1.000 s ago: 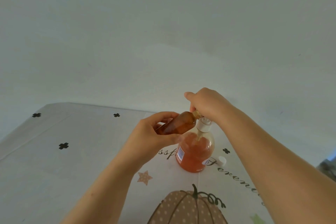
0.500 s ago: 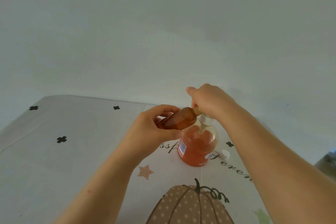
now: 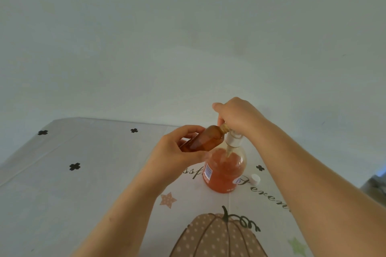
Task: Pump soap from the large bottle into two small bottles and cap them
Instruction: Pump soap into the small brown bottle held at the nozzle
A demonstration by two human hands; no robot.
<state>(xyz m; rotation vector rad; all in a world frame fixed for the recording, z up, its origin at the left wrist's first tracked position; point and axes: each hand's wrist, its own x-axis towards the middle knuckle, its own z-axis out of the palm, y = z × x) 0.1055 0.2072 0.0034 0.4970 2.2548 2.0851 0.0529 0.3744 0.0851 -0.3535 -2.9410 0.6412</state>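
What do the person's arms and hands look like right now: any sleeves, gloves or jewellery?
Both are bare. The left hand and right hand wear no gloves, and no rings show. The left forearm and right forearm are uncovered to the frame edge: no sleeve, watch or bracelet in view.

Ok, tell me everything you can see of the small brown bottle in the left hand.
The small brown translucent plastic bottle is cylindrical, with a rounded shoulder and a pale threaded neck, uncapped. It is held in the air, tilted almost on its side, neck up and to the right. The left hand grips its lower body. Its mouth goes under the right hand, which grips the white pump. Its fill level cannot be told.
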